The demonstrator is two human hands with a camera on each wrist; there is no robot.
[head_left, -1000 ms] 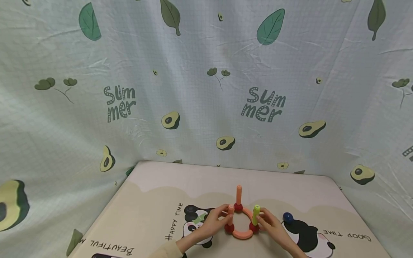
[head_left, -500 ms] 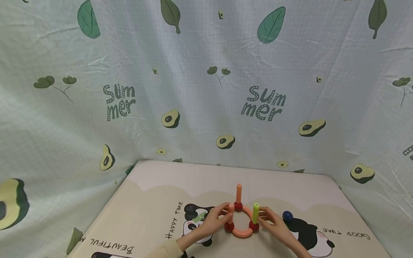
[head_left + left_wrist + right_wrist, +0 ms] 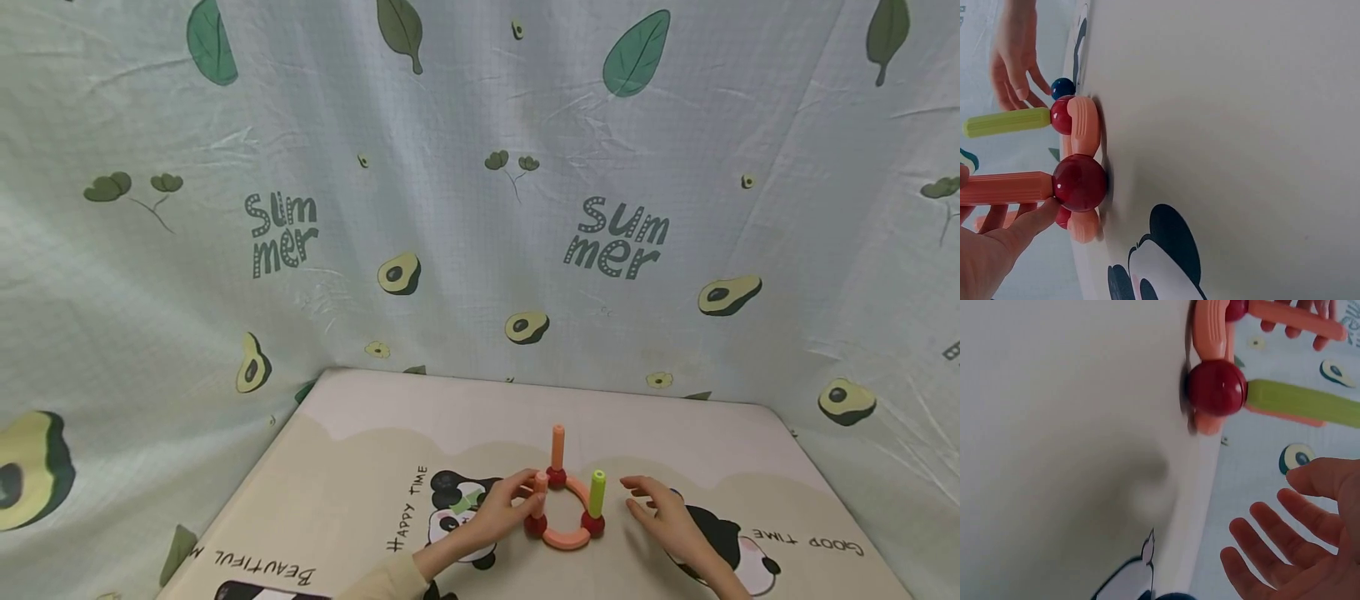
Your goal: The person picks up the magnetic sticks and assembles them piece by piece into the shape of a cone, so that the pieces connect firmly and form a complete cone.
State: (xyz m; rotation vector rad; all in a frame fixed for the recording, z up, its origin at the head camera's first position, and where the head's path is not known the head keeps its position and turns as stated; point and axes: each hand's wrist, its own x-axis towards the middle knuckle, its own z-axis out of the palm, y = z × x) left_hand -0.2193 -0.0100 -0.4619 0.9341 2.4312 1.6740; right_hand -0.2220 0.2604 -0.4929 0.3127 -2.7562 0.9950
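Observation:
A ring of curved orange pieces (image 3: 566,540) and red balls (image 3: 592,523) lies on the table, with rods standing up from the balls. My left hand (image 3: 504,510) holds the near-left orange rod (image 3: 541,492) between thumb and fingers, just above its red ball (image 3: 1080,182). The yellow-green rod (image 3: 597,494) stands on the right ball, and another orange rod (image 3: 558,447) rises at the back. To the right of the ring, my right hand (image 3: 670,521) hovers with spread, slightly bent fingers, touching nothing. In the right wrist view a gap separates its fingers (image 3: 1285,540) from the yellow-green rod.
A dark blue ball (image 3: 1062,88) sits on the table beyond the right hand, mostly hidden by it in the head view. The table (image 3: 360,467) bears printed pandas and lettering. A patterned curtain (image 3: 465,208) hangs behind and at the sides.
My right hand has let go of the yellow-green rod and moved away to the right, now covering most of the blue ball. The left hand stays on its orange rod.

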